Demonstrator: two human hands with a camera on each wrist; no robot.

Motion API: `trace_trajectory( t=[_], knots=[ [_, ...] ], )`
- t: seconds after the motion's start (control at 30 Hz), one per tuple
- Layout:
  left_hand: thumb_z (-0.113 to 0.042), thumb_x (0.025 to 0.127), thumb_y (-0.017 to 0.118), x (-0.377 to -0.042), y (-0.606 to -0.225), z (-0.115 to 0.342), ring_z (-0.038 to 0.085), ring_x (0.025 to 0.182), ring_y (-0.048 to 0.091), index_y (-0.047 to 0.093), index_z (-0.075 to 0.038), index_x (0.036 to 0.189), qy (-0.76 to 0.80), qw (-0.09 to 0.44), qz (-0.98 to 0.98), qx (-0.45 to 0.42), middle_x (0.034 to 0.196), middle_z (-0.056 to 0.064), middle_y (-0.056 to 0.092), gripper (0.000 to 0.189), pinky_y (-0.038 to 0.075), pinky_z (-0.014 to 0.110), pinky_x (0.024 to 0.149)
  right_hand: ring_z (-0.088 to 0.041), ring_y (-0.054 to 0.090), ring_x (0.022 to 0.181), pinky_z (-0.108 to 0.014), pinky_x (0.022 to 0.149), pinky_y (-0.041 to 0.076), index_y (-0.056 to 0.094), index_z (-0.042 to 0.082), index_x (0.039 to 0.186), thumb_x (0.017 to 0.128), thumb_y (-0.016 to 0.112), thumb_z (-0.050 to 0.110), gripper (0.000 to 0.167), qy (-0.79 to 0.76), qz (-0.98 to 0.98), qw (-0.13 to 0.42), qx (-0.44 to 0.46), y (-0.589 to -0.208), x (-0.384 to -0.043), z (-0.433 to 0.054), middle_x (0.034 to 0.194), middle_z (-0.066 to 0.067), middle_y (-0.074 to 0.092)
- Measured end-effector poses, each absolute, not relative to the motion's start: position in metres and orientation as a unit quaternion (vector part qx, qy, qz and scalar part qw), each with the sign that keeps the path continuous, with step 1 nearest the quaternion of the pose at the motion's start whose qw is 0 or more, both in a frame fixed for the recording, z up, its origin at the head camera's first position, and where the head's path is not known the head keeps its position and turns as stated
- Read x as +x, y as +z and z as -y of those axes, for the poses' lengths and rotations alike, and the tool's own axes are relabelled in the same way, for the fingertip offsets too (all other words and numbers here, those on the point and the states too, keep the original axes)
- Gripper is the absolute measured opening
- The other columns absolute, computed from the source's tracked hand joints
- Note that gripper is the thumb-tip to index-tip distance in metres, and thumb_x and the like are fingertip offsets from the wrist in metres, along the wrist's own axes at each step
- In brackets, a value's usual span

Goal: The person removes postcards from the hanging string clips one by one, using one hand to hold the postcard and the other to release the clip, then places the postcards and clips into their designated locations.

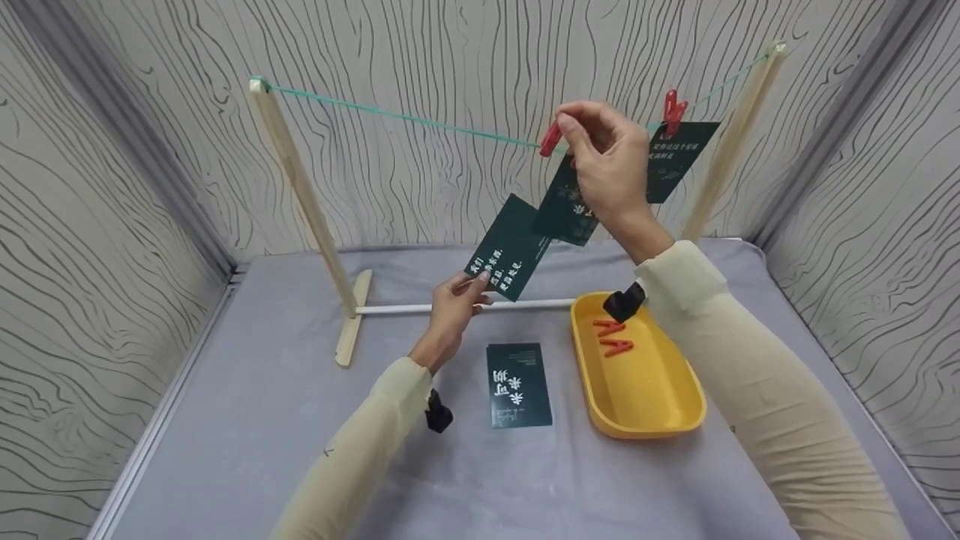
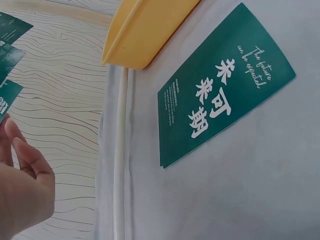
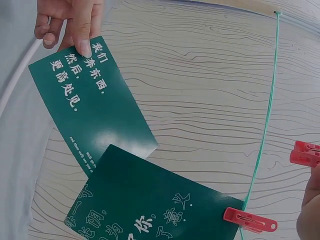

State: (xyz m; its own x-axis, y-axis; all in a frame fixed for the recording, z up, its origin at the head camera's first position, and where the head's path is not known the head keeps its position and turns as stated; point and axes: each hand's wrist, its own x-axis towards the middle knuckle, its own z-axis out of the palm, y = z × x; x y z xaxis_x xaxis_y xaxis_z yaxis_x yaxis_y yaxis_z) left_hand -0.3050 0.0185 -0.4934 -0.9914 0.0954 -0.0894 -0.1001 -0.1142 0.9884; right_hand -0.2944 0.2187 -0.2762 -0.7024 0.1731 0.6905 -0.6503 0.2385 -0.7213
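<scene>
My left hand [image 1: 450,315] pinches a dark green card [image 1: 506,251] with white lettering by its lower edge, tilted, below the green string [image 1: 405,117]. A red clothespin [image 1: 551,140] is pinched in my right hand [image 1: 616,161], close to the string. Behind that hand hangs a second green card [image 1: 562,206], fixed to the string by another red clothespin [image 3: 249,220], as the right wrist view shows. This card overlaps the top of the held one. Farther right, a third card [image 1: 679,161] hangs from a red clothespin [image 1: 675,112].
The string runs between two wooden posts [image 1: 300,187], joined low down by a white rod [image 1: 397,309]. Green cards [image 1: 520,386] lie stacked on the grey cloth. Right of them stands a yellow tray [image 1: 645,416] with two red clothespins [image 1: 616,347] inside. A wood-patterned wall rises behind.
</scene>
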Motion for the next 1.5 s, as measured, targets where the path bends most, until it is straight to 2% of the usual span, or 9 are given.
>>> trace_trajectory(
  t=[0.1,0.2,0.3,0.4,0.57,0.8,1.03,1.3,1.5],
  knots=[
    [-0.026,0.104,0.068,-0.304,-0.497,-0.015,0.01,0.079,0.069,0.071,-0.005,0.124,0.742,0.066,-0.667,-0.01,0.102,0.003,0.079,0.029,0.057,0.024,0.076,-0.013,0.064,0.085,-0.019,0.075,0.054,0.074,-0.001,0.118,0.102,0.07,0.015,0.022,0.594,0.711,0.336,0.169,-0.28,-0.291,-0.22,0.102,0.004,0.073],
    [-0.025,0.104,0.067,-0.304,-0.501,-0.012,0.012,0.081,0.069,0.072,-0.005,0.123,0.737,0.066,-0.673,-0.02,0.1,0.002,0.078,0.028,0.057,0.025,0.076,-0.013,0.068,0.097,-0.02,0.089,0.058,0.073,0.001,0.122,0.102,0.07,0.017,0.026,0.594,0.718,0.324,0.164,-0.285,-0.286,-0.222,0.11,0.001,0.073],
    [-0.025,0.105,0.066,-0.303,-0.503,-0.009,0.014,0.083,0.071,0.072,-0.004,0.124,0.732,0.071,-0.677,-0.031,0.099,0.002,0.077,0.029,0.056,0.024,0.075,-0.015,0.07,0.107,-0.022,0.102,0.057,0.072,0.004,0.124,0.102,0.071,0.021,0.028,0.596,0.721,0.318,0.156,-0.29,-0.28,-0.225,0.116,-0.001,0.074],
    [-0.025,0.105,0.066,-0.303,-0.505,-0.006,0.015,0.085,0.072,0.071,-0.004,0.125,0.727,0.08,-0.68,-0.042,0.1,0.002,0.075,0.03,0.055,0.022,0.072,-0.016,0.07,0.111,-0.025,0.107,0.055,0.071,0.004,0.125,0.102,0.07,0.019,0.028,0.6,0.72,0.312,0.155,-0.296,-0.275,-0.229,0.119,-0.003,0.073],
    [-0.024,0.104,0.066,-0.301,-0.512,-0.002,0.013,0.082,0.071,0.071,-0.002,0.124,0.723,0.094,-0.683,-0.051,0.098,0.002,0.074,0.031,0.056,0.022,0.07,-0.015,0.07,0.113,-0.023,0.108,0.054,0.069,0.0,0.127,0.103,0.068,0.014,0.029,0.6,0.73,0.287,0.157,-0.308,-0.269,-0.234,0.122,-0.006,0.072],
    [-0.02,0.102,0.068,-0.3,-0.518,-0.001,0.011,0.078,0.069,0.07,0.002,0.122,0.722,0.098,-0.684,-0.04,0.093,0.003,0.075,0.03,0.057,0.023,0.07,-0.015,0.069,0.118,-0.021,0.109,0.052,0.064,-0.001,0.134,0.103,0.068,0.023,0.038,0.597,0.754,0.226,0.153,-0.322,-0.263,-0.244,0.127,-0.005,0.069],
    [-0.015,0.098,0.071,-0.298,-0.519,0.0,0.009,0.073,0.069,0.071,0.002,0.116,0.701,0.099,-0.706,-0.017,0.091,0.002,0.079,0.025,0.059,0.028,0.074,-0.015,0.067,0.122,-0.019,0.11,0.05,0.06,0.0,0.138,0.103,0.069,0.024,0.043,0.589,0.776,0.174,0.144,-0.337,-0.254,-0.252,0.133,-0.006,0.066],
    [-0.021,0.098,0.073,-0.295,-0.522,0.001,0.011,0.081,0.069,0.075,-0.004,0.116,0.683,0.111,-0.722,0.002,0.094,0.0,0.079,0.025,0.059,0.033,0.083,-0.015,0.07,0.12,-0.019,0.107,0.051,0.063,0.006,0.133,0.1,0.074,0.025,0.04,0.568,0.8,0.131,0.141,-0.356,-0.249,-0.261,0.128,-0.008,0.068],
    [-0.026,0.098,0.073,-0.295,-0.523,0.0,0.011,0.082,0.069,0.077,-0.003,0.116,0.691,0.107,-0.714,0.006,0.094,-0.001,0.076,0.029,0.059,0.033,0.083,-0.015,0.071,0.12,-0.02,0.104,0.054,0.064,0.011,0.132,0.099,0.074,0.029,0.039,0.556,0.814,0.093,0.136,-0.37,-0.248,-0.272,0.128,-0.009,0.067]
  ],
)
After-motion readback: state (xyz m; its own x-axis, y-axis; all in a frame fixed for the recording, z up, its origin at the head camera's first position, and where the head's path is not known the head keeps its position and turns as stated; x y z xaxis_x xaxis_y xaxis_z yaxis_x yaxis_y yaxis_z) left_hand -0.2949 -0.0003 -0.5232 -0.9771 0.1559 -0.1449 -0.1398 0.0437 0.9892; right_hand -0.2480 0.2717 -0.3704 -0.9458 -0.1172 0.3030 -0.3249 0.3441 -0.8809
